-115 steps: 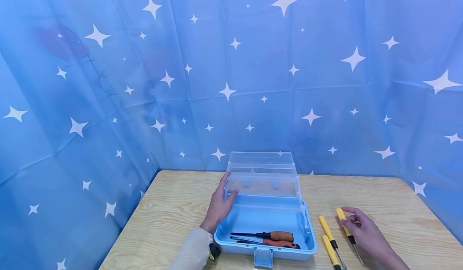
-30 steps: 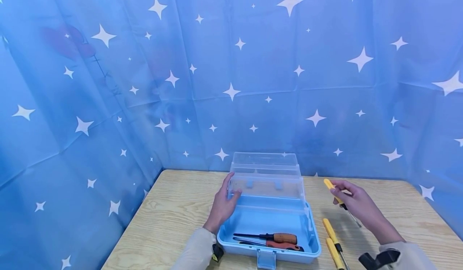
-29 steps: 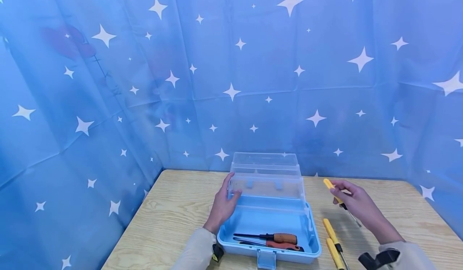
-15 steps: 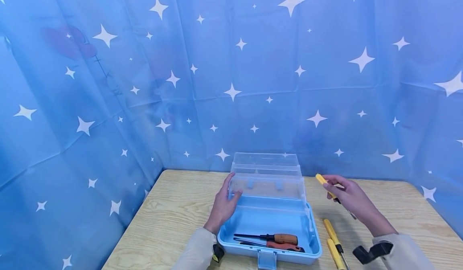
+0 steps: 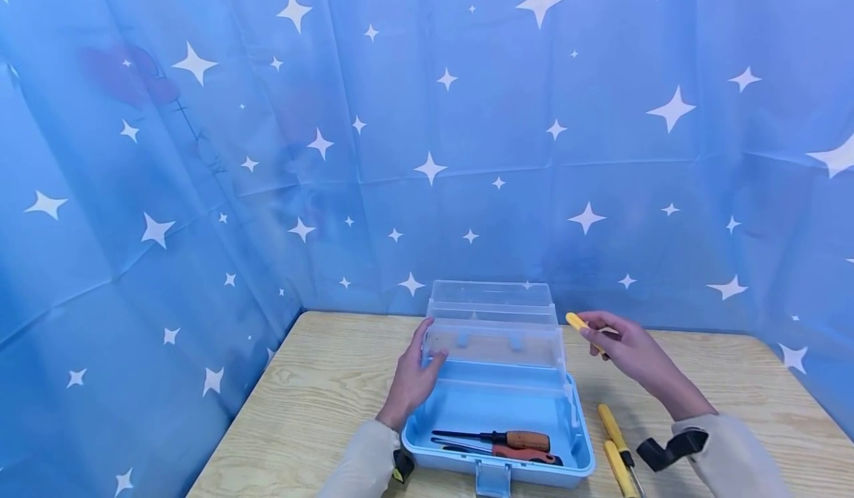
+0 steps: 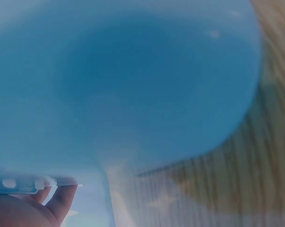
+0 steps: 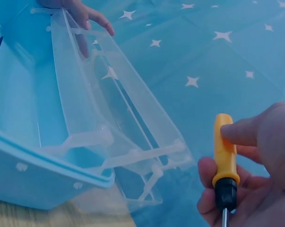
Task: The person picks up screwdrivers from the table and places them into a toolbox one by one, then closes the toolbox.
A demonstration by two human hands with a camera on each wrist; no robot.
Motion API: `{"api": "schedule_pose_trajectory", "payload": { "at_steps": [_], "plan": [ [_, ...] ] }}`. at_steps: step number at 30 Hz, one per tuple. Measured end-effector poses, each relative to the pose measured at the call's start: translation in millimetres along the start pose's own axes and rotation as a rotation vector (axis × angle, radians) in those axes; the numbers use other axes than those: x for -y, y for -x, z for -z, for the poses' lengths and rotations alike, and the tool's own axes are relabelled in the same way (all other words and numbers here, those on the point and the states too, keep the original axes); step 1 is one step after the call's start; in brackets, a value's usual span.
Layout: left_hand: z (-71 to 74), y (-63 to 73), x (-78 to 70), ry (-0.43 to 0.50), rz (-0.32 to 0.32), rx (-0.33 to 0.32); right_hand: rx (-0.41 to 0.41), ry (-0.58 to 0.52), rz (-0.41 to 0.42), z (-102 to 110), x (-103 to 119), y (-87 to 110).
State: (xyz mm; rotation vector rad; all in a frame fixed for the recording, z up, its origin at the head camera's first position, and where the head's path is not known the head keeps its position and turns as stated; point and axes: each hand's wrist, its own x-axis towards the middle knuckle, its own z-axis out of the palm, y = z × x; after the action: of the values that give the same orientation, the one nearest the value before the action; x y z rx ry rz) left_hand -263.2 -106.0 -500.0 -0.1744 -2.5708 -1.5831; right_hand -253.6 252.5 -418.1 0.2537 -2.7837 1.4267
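A light blue toolbox (image 5: 494,402) stands with its clear lid (image 5: 492,341) raised. My left hand (image 5: 408,383) holds the lid's left side, thumb on the inner face; the left wrist view shows only some of its fingers (image 6: 62,203). To the right of the lid, my right hand (image 5: 634,353) pinches the yellow handle of a screwdriver (image 7: 225,156) in the air. Its black collar and part of the metal shaft show in the right wrist view. Inside the toolbox lie a brown-handled screwdriver (image 5: 527,441) and a red-handled screwdriver (image 5: 520,453); something dark beneath is partly hidden.
Two yellow-handled screwdrivers (image 5: 612,425) lie on the wooden table (image 5: 300,394) right of the toolbox. The front latch (image 5: 492,478) hangs down. A blue curtain with white stars (image 5: 373,113) hangs behind the table.
My right hand has lifted the yellow screwdriver off the table, from beside the other two, and carried it up and leftward toward the lid. My left hand stays on the lid.
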Motion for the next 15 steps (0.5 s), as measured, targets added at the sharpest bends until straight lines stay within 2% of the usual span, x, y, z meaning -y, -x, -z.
{"api": "schedule_pose_trajectory", "payload": {
  "at_steps": [15],
  "plan": [
    [-1.0,-0.3,0.6,0.004,-0.006,-0.002,0.054,0.026,0.059,-9.1,25.7,-18.1]
  ]
}}
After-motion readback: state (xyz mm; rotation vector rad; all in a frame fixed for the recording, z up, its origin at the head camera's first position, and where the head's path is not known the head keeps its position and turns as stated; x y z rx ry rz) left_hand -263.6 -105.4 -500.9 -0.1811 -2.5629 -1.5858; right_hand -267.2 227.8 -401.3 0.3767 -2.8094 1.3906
